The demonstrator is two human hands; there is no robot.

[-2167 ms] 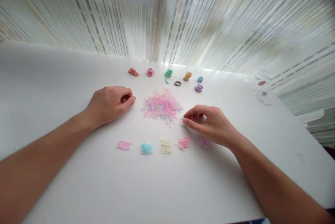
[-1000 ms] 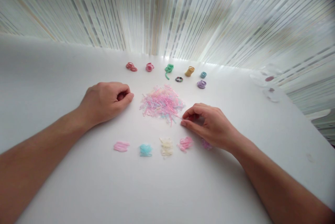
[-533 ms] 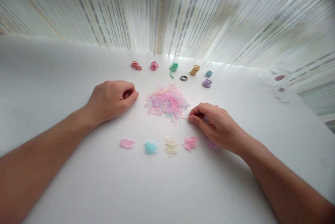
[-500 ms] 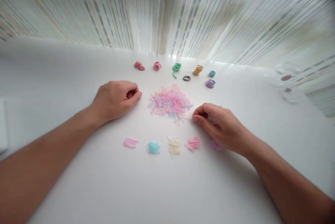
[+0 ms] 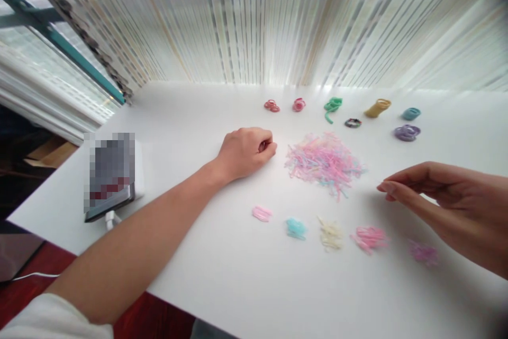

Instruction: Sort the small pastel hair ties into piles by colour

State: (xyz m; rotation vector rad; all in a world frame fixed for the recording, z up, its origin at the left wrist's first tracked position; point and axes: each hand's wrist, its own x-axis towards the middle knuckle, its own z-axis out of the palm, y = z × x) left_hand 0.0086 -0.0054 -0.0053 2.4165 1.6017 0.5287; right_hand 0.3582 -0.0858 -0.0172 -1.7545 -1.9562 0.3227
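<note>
A loose pile of thin pastel strips (image 5: 325, 162), mostly pink with some blue and lilac, lies on the white table (image 5: 222, 286). Left of it, my left hand (image 5: 248, 151) rests in a loose fist with nothing visible in it. My right hand (image 5: 440, 199) is at the pile's right, thumb and fingertips pinched; whatever they hold is too small to make out. Nearer me runs a row of small sorted heaps: light pink (image 5: 262, 214), turquoise (image 5: 296, 228), cream (image 5: 330, 234), deeper pink (image 5: 370, 238) and purple (image 5: 424, 252), the last beside my right wrist.
Along the back lie coiled bands: red (image 5: 272, 106), pink (image 5: 299, 104), green (image 5: 333, 105), mustard (image 5: 378, 108), blue (image 5: 411, 113), purple (image 5: 407, 132), plus a dark multicoloured ring (image 5: 353, 123). A blurred-out device (image 5: 111, 175) with a white cable stands left. Behind hangs a striped curtain (image 5: 246, 21).
My view has swung left, bringing the device, window and table edge into sight. My right hand has drawn away from the pile to the right. The left hand stays in its place.
</note>
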